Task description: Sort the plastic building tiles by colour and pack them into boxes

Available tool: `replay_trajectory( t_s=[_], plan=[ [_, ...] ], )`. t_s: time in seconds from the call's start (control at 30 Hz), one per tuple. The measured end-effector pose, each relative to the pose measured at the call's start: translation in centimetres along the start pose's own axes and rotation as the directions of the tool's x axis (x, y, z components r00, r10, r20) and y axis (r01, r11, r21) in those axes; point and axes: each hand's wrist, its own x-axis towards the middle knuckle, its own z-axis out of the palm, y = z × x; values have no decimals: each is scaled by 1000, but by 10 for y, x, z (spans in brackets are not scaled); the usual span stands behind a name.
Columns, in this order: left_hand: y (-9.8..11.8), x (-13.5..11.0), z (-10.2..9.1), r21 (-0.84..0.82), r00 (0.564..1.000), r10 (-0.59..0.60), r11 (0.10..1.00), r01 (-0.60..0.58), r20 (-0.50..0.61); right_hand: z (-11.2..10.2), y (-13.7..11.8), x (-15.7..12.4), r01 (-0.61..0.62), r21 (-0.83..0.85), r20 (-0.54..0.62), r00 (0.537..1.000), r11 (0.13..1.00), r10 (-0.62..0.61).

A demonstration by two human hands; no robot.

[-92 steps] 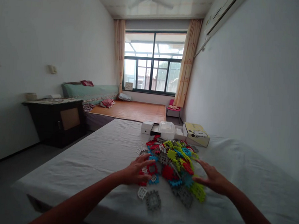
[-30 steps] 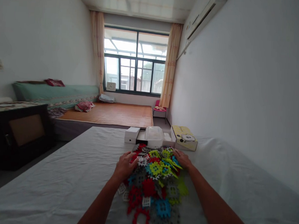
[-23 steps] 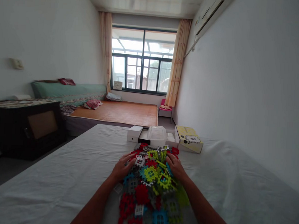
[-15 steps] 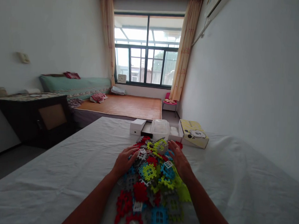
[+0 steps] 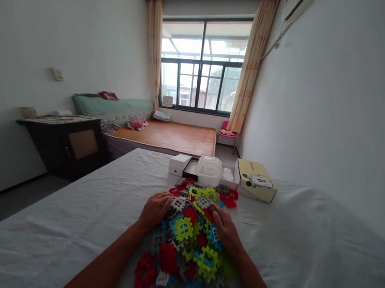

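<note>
A heap of plastic interlocking building pieces (image 5: 184, 228) in red, blue, yellow-green, grey and white lies on the sheet in front of me. My left hand (image 5: 156, 208) rests along its left side, fingers stretched out and touching the pieces by a white window piece (image 5: 178, 204). On the right side my right hand (image 5: 227, 231) lies against the heap, its fingers extended near a grey square piece (image 5: 203, 201). Neither hand grips a piece. Some pieces under the palms and forearms are hidden.
Behind the heap stand a white box (image 5: 179, 165), a clear plastic container (image 5: 209, 170) and a yellow cartoon box (image 5: 255, 181). A white sheet (image 5: 88, 211) covers the surface. Farther off are a bed (image 5: 170, 136), a dark cabinet (image 5: 66, 146) and a pink chair (image 5: 227, 129).
My right hand has come down and nearer to me along the heap's right side. Pieces there have shifted, and red ones at the back right now show. The camera view has turned slightly left.
</note>
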Motion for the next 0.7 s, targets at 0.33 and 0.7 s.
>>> replay_trajectory(
  t_s=[0.33,0.7],
  plan=[
    [9,4,4,9,1000,-19,1000,19,21,-18,-12,3,104,224,176,974,969,-145],
    [4,2,3,77,1000,-27,997,27,-5,-39,26,25,-112,375,-224,952,920,207]
  ],
)
